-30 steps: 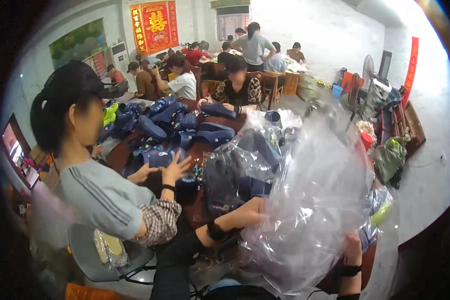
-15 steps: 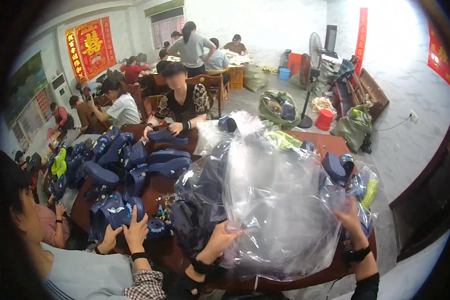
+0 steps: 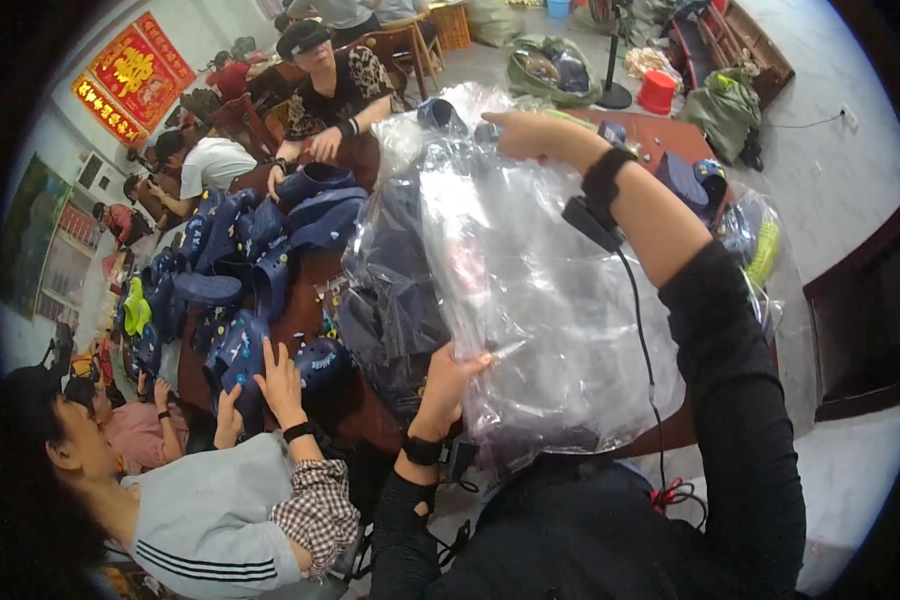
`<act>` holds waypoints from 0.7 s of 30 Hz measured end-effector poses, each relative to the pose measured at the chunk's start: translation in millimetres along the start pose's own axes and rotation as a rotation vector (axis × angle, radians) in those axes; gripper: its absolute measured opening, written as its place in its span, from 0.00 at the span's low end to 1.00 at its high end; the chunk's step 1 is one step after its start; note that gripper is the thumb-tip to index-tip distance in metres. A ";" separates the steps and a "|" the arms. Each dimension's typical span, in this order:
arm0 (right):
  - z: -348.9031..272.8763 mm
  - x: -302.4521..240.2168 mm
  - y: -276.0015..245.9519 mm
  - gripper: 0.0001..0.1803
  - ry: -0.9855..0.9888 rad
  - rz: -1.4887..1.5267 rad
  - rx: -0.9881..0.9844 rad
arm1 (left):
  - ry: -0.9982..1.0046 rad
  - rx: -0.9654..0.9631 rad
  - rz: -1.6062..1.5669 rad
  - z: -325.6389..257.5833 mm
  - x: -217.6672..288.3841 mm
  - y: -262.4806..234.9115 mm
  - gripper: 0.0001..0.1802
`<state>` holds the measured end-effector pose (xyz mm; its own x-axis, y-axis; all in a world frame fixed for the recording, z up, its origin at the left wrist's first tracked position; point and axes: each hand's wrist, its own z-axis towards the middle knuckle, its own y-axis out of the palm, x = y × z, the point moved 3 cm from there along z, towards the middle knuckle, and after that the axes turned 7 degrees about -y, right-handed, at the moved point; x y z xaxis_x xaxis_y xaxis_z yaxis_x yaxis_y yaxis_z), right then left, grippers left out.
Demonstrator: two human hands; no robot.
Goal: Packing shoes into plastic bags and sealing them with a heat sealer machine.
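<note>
Both hands hold a clear plastic bag (image 3: 540, 290) up: left hand (image 3: 448, 372) pinching its lower edge, right hand (image 3: 530, 135) gripping the top. Next, it seems, spreading it open over the counter (image 3: 315, 275).

plastic bag (image 3: 540, 290) before person, on table (image 3: 660, 135); clogs (image 3: 260, 260) left

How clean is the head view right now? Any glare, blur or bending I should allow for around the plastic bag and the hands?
Head view: strong fisheye, the red-brown table edge bows and a black rim cuts the corners; the clear plastic bag carries white glare streaks that veil what lies behind it; the left hand and right hand on the bag look slightly soft; the navy clogs read clearly.
</note>
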<state>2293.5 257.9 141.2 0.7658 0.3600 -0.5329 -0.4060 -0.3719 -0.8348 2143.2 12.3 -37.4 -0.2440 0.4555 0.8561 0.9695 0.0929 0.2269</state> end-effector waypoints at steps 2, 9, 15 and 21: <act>12.2 13.3 8.7 0.37 0.001 -0.086 0.067 | -0.018 -0.018 0.000 0.4 -3.0 2.1 0.13; -127.6 13.4 -22.4 0.27 -0.250 0.457 0.087 | -0.017 0.048 -0.080 -14.6 -9.0 -15.7 0.13; -261.1 193.3 47.2 0.39 0.141 0.026 0.424 | 0.010 -0.003 -0.145 -11.9 -16.4 -8.4 0.12; -280.6 227.8 129.3 0.41 0.368 0.589 0.150 | 0.021 -0.017 -0.133 -9.1 -14.6 -10.2 0.13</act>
<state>2555.4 51.8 -49.2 0.5056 -0.1870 -0.8423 -0.8485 -0.2848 -0.4461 2136.6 -3.3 -48.0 -0.3713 0.4212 0.8275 0.9279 0.1366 0.3468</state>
